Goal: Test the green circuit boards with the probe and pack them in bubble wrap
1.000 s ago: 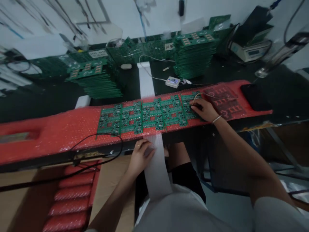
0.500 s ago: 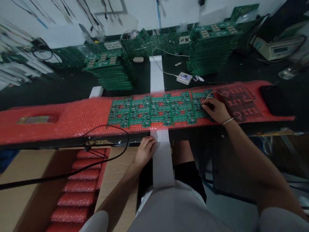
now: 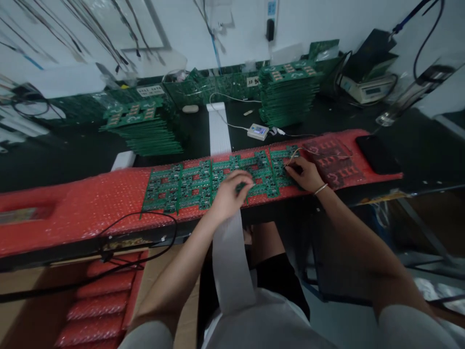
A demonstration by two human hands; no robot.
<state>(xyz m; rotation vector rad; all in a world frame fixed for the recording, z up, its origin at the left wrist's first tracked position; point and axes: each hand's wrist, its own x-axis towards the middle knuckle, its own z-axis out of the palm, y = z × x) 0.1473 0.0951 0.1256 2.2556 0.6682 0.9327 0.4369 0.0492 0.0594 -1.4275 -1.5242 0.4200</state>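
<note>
A row of green circuit boards (image 3: pixel 196 186) lies on red bubble wrap (image 3: pixel 90 198). My right hand (image 3: pixel 305 173) rests at the rightmost board, its fingers closed on the end of a thin wire lead (image 3: pixel 303 149) against that board. Over the middle boards hovers my left hand (image 3: pixel 230 194), thumb and fingers curled together in a pinch; whatever lies between the fingertips is too small to make out. A white strip (image 3: pixel 220 131) runs from the back of the bench, passes beneath the wrap and hangs over the front edge toward my lap.
A small white device with a lit screen (image 3: pixel 258 131) sits behind the boards. Two stacks of green boards (image 3: pixel 145 128) stand farther back. At right lies a black phone (image 3: pixel 378 152). Below left, a carton holds red bubble-wrapped bundles (image 3: pixel 98 308); a black cable (image 3: pixel 72 288) crosses it.
My left hand has risen from the white strip at the bench's front edge to above the middle boards. My right hand stays at the rightmost board. The camera view has shifted.
</note>
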